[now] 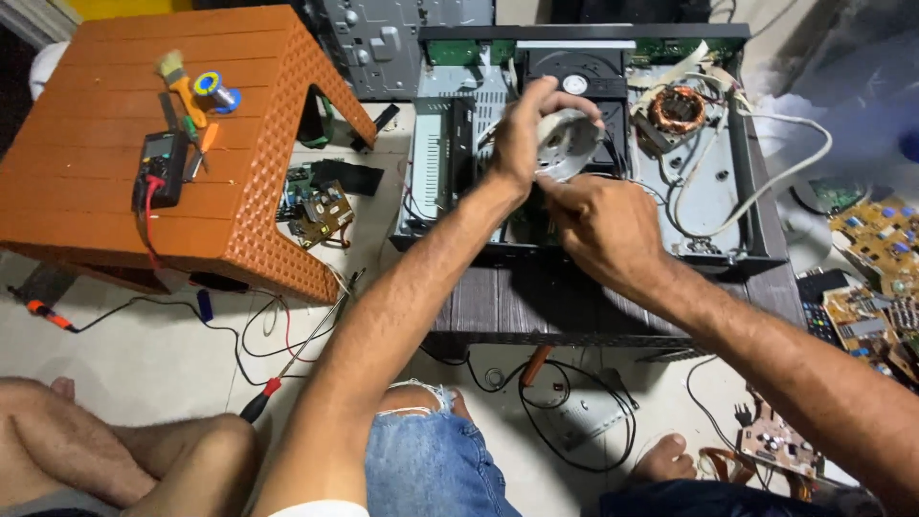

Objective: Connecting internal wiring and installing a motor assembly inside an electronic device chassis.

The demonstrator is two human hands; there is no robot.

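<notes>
- I am noting, at far left, an orange plastic stool (115, 182) standing on the floor; it is carrying a black multimeter (160, 168), a small brush (178, 81), a spool of solder (215, 91) and a small screwdriver (203, 144).
- I am seeing another person's bare legs (115, 450) lying at the lower left, well apart from the work.
- I am recording loose circuit boards (321, 206) on the floor just beside the stool, with red and black probe leads (239, 330) trailing in front of it.
- I am watching the left hand (525, 134) reaching up and forward from the lower centre, forearm extended, fingers curled over the top of a pale round disc part (567, 144) and gripping its rim.
- The disc part is sitting tilted above the middle of the opened player chassis (713, 206), over the disc drive bay, and the hand is covering its left portion.
- I am watching the right hand (598, 225) coming in from the lower right, its fingers drawn together at the lower edge of the disc part; I cannot tell exactly what the fingertips are pinching.
- The chassis is resting on a dark low table (536, 306); a copper-wound transformer (676, 108) is sitting in its right section with white cables (785, 177) looping beside it.
- I am noting more circuit boards (881, 239) at far right on the floor.
</notes>
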